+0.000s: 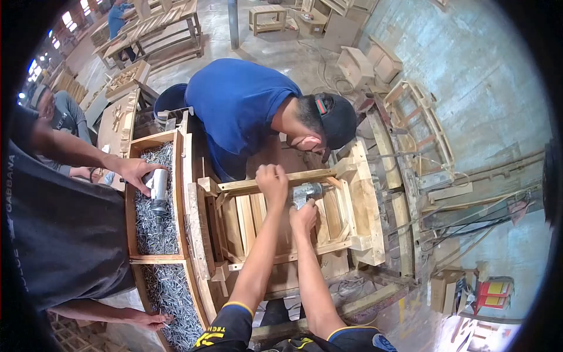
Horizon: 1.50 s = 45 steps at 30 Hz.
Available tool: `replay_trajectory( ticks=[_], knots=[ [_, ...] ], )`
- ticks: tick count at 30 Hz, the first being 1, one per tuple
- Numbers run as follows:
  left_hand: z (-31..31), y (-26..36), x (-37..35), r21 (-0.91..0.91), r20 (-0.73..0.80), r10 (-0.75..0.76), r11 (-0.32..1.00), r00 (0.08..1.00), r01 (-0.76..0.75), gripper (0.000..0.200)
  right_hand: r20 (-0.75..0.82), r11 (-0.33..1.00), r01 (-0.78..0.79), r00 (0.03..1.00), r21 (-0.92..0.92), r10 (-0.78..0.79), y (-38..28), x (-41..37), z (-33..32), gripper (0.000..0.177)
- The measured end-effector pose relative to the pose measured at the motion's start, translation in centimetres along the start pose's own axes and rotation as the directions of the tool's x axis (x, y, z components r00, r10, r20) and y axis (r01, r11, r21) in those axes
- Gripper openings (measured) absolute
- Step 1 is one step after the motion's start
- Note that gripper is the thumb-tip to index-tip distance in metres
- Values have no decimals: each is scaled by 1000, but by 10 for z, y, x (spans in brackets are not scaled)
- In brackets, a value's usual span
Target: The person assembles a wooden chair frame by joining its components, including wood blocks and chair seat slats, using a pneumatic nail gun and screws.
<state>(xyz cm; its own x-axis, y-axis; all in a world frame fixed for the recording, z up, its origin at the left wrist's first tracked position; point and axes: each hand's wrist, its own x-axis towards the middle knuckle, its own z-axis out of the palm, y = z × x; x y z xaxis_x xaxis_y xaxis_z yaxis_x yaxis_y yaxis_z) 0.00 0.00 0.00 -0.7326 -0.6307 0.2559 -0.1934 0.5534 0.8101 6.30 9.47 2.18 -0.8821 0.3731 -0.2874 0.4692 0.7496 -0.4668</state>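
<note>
My right hand (303, 218) is closed around a silver pneumatic screwdriver (307, 191) above the inside of a wooden furniture frame (267, 257). Beside it, my left hand (273, 185) is a closed fist over the frame's far rail; whatever it may hold is hidden. Pale slats (245, 222) run across the inside of the frame, and small corner braces sit at its corners. The tip of the screwdriver cannot be made out.
A co-worker in blue (234, 100) bends over the frame's far side. At left, another person's hand (138, 171) holds a second driver (158, 193) above a wooden box (153, 257) of screws (170, 299); their other hand (151, 320) touches screws. Rails and hoses lie right.
</note>
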Motion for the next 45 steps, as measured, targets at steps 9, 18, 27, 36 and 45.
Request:
replay_trajectory(
  ticks=[9,18,27,36,45],
  knots=[
    [-124,-73,-76,-602,620,-594,57,512,796,26,76,958,237,965,160,-251,69,-76,-31,59],
    [-87,-28,-93,-290,915,-264,97,305,952,27,173,868,432,861,245,-477,139,-125,-104,62],
    [-38,17,-89,-49,964,-169,647,206,761,21,348,852,478,778,213,-524,159,-133,-134,65],
    [-4,32,-97,-42,992,-47,758,120,651,13,347,870,455,798,188,-492,167,-132,-142,63],
    [2,50,-93,71,997,-77,885,-5,460,17,343,875,456,805,166,-484,169,-124,-140,64]
  ],
)
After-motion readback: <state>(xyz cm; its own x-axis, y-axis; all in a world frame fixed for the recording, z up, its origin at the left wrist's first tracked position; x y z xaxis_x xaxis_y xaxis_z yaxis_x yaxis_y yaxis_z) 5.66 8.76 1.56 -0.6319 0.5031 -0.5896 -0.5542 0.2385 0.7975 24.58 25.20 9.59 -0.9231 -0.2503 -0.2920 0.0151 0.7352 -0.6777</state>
